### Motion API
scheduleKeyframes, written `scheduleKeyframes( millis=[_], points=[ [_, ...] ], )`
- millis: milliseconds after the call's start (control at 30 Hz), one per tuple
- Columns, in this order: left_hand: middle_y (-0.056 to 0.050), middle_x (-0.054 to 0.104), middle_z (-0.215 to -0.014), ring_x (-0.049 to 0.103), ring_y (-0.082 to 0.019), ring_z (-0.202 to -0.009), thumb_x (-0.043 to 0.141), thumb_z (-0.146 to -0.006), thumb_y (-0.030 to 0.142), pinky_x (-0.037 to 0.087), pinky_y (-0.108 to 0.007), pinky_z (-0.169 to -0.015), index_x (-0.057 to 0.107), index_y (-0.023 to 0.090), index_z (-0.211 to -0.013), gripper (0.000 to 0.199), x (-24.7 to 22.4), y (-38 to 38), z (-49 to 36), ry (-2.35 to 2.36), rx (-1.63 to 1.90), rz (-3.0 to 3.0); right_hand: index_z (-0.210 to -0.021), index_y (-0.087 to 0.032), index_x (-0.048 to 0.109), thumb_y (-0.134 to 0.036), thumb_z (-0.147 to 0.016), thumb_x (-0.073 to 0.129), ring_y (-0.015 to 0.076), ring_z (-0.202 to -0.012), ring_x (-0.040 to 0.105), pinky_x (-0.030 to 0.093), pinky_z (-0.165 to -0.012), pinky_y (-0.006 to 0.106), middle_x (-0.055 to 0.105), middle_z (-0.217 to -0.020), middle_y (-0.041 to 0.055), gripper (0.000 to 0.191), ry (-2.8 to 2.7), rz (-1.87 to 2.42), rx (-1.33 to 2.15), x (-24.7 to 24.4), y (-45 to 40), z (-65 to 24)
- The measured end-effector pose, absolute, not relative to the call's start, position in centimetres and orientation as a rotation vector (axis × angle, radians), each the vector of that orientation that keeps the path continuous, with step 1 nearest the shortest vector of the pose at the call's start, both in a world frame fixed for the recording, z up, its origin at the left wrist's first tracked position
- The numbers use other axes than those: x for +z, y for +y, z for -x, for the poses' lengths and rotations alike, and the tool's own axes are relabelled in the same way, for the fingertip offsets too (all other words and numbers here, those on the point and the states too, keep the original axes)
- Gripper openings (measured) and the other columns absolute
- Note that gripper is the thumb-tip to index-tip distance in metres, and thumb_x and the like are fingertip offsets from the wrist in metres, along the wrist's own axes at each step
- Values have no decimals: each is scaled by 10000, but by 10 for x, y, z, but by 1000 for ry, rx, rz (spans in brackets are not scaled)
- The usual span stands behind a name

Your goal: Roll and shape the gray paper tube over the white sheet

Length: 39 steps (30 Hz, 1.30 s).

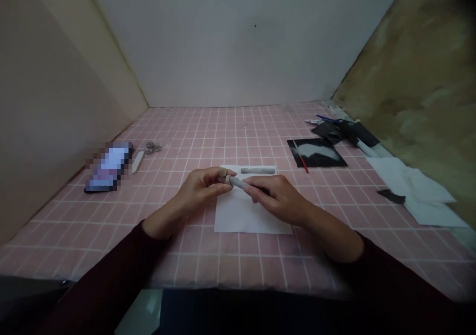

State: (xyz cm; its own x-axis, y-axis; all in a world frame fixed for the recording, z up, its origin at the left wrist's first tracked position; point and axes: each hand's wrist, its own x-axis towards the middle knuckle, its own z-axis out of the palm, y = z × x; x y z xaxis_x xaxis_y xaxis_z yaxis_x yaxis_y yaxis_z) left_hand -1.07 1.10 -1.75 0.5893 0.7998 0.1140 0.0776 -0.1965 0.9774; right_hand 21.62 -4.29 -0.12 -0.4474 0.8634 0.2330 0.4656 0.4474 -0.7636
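Above a white sheet of paper [238, 216], both hands hold a slim grey rod [237, 182] at a slant. My left hand [203, 183] pinches its left end between thumb and fingers, where a pale ring-like band [228, 179] shows; whether the band is separate from the rod I cannot tell. My right hand [278, 193] is closed around the right part, and a dark end pokes out under the fingers. Just behind the hands, a grey cylindrical stick [258, 170] lies on the paper's far edge.
At left lie a phone [109, 166], a pale flat stick [138, 162] and several small grey rings [151, 148]. To the right, a red thin stick [301, 157] crosses a black sheet with white powdery marks [336, 161]. Black scraps [329, 130] and white tissues [412, 181] lie along the right wall.
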Motion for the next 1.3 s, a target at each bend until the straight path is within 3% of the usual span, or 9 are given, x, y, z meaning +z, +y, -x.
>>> scheduleKeyframes(
  millis=[133, 367, 633, 833, 1000, 1200, 1300],
  points=[
    [-64, 743, -989, 682, -176, -896, 707, -850, 279, 536, -286, -806, 720, 180, -1084, 255, -20, 11, 13, 794, 786, -1891, -662, -174, 545, -390, -1002, 448, 76, -456, 476, 363, -509, 241, 483, -543, -46, 414, -1999, 1197, 1151, -1, -43, -218],
    [-65, 761, -1042, 708, -193, -957, 664, -896, 285, 532, -300, -875, 735, 193, -1027, 175, -14, 8, 9, 734, 719, -2203, -816, -161, 579, -529, -981, 417, 75, -505, 526, 447, -511, 224, 576, -709, -3, 435, -1820, 1168, 1493, -9, -41, -213],
    [-44, 767, -982, 713, -168, -889, 656, -901, 213, 531, -269, -809, 733, 200, -995, 123, -11, 2, 4, 665, 722, -2309, -852, -169, 582, -408, -999, 413, 56, -425, 432, 354, -422, 193, 519, -607, -38, 328, -1774, 1166, 1580, -6, -41, -211],
    [-47, 764, -974, 712, -170, -868, 657, -903, 203, 532, -265, -778, 693, 206, -1140, 240, -16, 1, 3, 654, 766, -2439, -804, -154, 630, -355, -962, 451, 56, -377, 412, 336, -382, 181, 512, -516, -47, 312, -1645, 1279, 1667, -5, -39, -208],
    [-77, 754, -981, 706, -191, -874, 625, -924, 237, 549, -294, -769, 670, 193, -1189, 272, -23, 2, 3, 670, 798, -2550, -791, -164, 630, -326, -957, 429, 76, -373, 414, 343, -407, 218, 506, -499, -47, 307, -1678, 1363, 1594, -5, -39, -206],
    [-88, 756, -986, 712, -195, -890, 623, -923, 212, 567, -288, -771, 664, 180, -1211, 293, -25, 3, 3, 638, 856, -2597, -589, -176, 502, -188, -941, 432, 110, -591, 503, 352, -624, 273, 543, -570, -14, 359, -2042, 1296, 987, 0, -45, -205],
    [-85, 755, -991, 711, -191, -890, 616, -925, 189, 568, -290, -768, 655, 177, -1221, 299, -25, 3, 3, 625, 899, -2626, -563, -173, 494, -205, -963, 410, 103, -570, 490, 348, -620, 274, 524, -550, -19, 410, -1983, 1334, 1061, 0, -45, -205]
  ],
)
